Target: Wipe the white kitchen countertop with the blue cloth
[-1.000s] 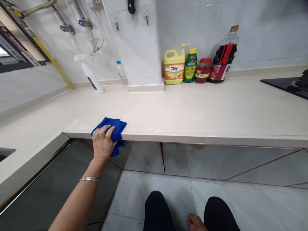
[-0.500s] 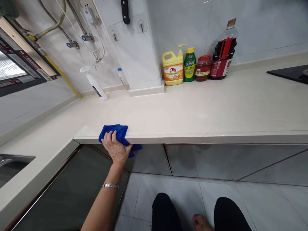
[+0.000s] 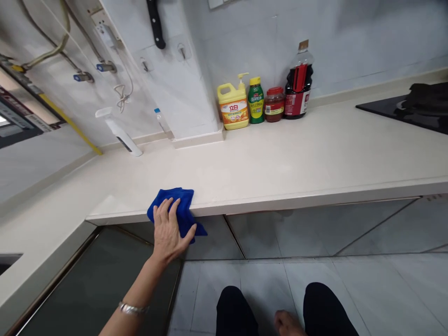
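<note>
My left hand (image 3: 168, 231) lies palm down on a blue cloth (image 3: 185, 200) at the front edge of the pale countertop (image 3: 266, 168). Its fingers stretch over the cloth, slightly apart, and the thumb sits lower on the right side. Part of the cloth rests on the countertop; the rest hangs over the edge in front of the cabinet, below the thumb. A silver bracelet (image 3: 133, 309) circles the left wrist. My right hand is out of view.
Along the wall stand a yellow detergent jug (image 3: 234, 108), a green bottle (image 3: 256, 100), a red-lidded jar (image 3: 274, 105) and a large dark sauce bottle (image 3: 297, 88). A white spray-style bottle (image 3: 121, 135) leans at left. A black stove (image 3: 395, 109) is at right; a knife (image 3: 156, 25) hangs above.
My view has shifted toward the right, showing more of the stove. My left hand stays on the cloth at the edge, its fingers now straighter and its thumb farther out.
</note>
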A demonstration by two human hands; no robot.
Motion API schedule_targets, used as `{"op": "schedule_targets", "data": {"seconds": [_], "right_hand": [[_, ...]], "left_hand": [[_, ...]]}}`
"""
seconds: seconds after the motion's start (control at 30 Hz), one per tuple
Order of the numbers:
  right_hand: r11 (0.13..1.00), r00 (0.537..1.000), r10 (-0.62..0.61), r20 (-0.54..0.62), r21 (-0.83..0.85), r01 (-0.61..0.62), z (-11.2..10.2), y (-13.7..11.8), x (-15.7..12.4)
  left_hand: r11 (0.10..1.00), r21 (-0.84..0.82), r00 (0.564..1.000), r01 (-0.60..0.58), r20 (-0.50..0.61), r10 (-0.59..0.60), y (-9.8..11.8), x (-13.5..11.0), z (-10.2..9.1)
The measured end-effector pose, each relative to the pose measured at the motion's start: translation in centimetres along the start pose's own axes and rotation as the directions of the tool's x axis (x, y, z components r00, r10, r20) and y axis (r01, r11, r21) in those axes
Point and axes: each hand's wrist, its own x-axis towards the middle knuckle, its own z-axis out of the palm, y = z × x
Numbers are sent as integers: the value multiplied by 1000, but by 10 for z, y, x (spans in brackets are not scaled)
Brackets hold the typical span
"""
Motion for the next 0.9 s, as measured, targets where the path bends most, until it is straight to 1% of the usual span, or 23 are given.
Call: {"op": "schedule_targets", "data": {"seconds": [0.07, 0.17, 0.23, 0.3, 0.37, 0.43, 0.53, 0.7, 0.8, 0.83, 0.9], "right_hand": [[999, 1000, 8, 11, 51, -8, -1, -8, -2], [995, 1000, 15, 5, 94, -15, 0, -18, -2], [995, 1000, 16, 10, 101, -17, 0, -21, -1], [994, 999, 29, 14, 103, -30, 1, -20, -1], [993, 999, 44, 5, 108, -44, 2, -17, 0], [992, 999, 45, -16, 116, -43, 4, -12, 1], [992, 999, 38, -13, 123, -36, 6, -7, 4], [993, 997, 78, 21, 88, -80, 2, -9, 4], [994, 996, 89, 22, 65, -90, -1, -14, 1], [995, 996, 85, 26, 60, -86, -1, -15, 0], [996, 997, 68, 30, 50, -70, -1, -16, -1]], "left_hand": [[1000, 5, 999, -25, 34, 24, -3, 4, -6], [999, 24, 997, -32, 67, 31, -5, 15, -7], [1000, 26, 995, -13, 103, 10, -6, 27, -5], [1000, 8, 985, 20, 172, -21, -7, 41, -3], [998, -20, 961, 55, 271, -48, -9, 56, -1], [996, -34, 928, 88, 366, -69, -12, 70, 2], [992, -36, 885, 118, 456, -89, -17, 89, 9], [986, -106, 864, 129, 499, -59, -26, 109, 21], [973, -118, 835, 196, 540, -102, -29, 117, 25], [970, -123, 831, 210, 545, -111, -30, 119, 27], [966, -133, 837, 220, 534, -117, -33, 124, 34]]}}
